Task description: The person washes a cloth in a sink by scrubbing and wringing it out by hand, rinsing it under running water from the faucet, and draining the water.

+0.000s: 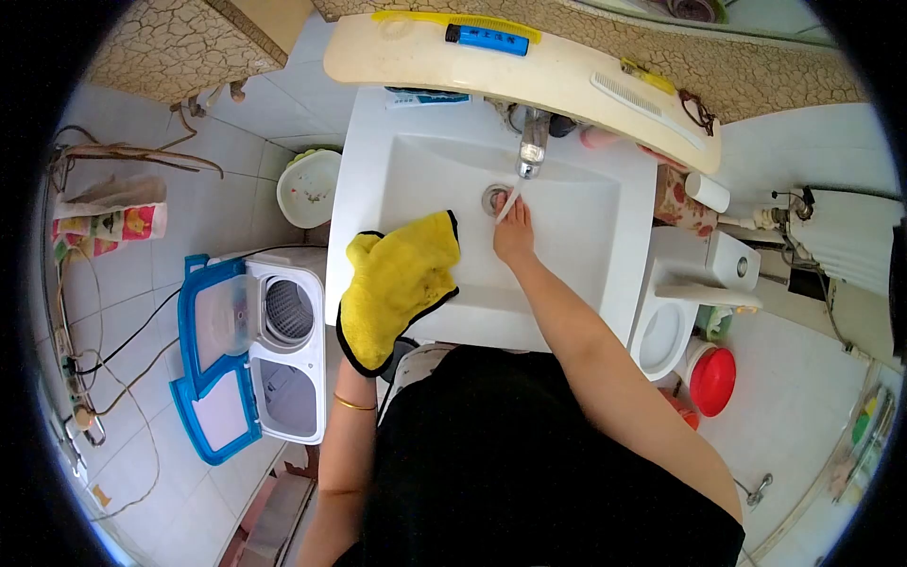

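In the head view, a yellow cloth with black edging (402, 279) covers my left hand, hiding its fingers; only the wrist with a thin gold bangle (354, 404) shows below. The cloth hangs over the left front rim of the white washbasin (576, 236), and dark smudges mark it. My right hand (515, 230) is inside the basin, fingers stretched towards the round metal drain (493, 198). It holds nothing. A thin stream of water (510, 200) runs from the chrome faucet (534, 146) onto or just beside its fingers.
Above the basin, a cream shelf (567, 80) carries a blue tube (488, 40), combs and glasses. Left stand a small twin-tub washing machine (288, 354), its blue-framed lids raised, and a white bowl (310, 189). Right are a toilet (661, 335) and a red-lidded bucket (711, 382).
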Available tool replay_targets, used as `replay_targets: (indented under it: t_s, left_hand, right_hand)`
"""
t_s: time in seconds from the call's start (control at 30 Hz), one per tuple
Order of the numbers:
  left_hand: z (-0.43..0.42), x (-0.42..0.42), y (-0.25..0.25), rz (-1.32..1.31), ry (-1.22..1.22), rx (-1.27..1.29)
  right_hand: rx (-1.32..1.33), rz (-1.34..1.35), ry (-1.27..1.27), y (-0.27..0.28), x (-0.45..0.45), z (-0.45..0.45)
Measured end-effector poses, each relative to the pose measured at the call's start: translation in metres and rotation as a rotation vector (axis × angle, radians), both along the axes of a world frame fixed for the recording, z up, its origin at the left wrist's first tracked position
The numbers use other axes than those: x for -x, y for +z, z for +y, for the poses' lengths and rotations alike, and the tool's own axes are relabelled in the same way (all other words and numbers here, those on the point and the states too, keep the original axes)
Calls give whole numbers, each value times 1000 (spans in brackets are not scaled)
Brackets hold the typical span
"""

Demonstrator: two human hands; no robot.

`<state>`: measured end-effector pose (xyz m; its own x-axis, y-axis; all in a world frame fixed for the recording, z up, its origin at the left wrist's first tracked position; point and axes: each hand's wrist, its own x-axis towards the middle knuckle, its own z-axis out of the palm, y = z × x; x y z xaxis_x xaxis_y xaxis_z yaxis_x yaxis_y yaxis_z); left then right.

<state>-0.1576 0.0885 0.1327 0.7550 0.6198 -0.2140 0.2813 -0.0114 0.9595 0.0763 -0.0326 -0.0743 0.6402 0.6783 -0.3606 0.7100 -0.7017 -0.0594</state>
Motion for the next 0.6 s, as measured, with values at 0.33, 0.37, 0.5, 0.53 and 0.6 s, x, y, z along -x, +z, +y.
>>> replay_targets:
  t_s: [0.33, 0.37, 0.5, 0.53, 0.6]
  left_hand:
    - [1, 4, -44, -273, 143, 944]
    - [-2, -3, -48, -294, 155, 1042]
    - [-7, -49, -57, -300, 151, 1255]
    - [-7, -59, -62, -290, 155, 1292]
    - [-7, -75, -74, -259, 168, 1348]
  right_hand:
    - [-342, 161, 10, 7, -16, -16]
    - [-434, 404, -155, 11, -15, -16]
    - [-723, 1302, -889, 70, -3, -14]
    - [-779, 1509, -1088, 84, -1, -12]
    - [-920, 1634, -1157, 121, -5, -12]
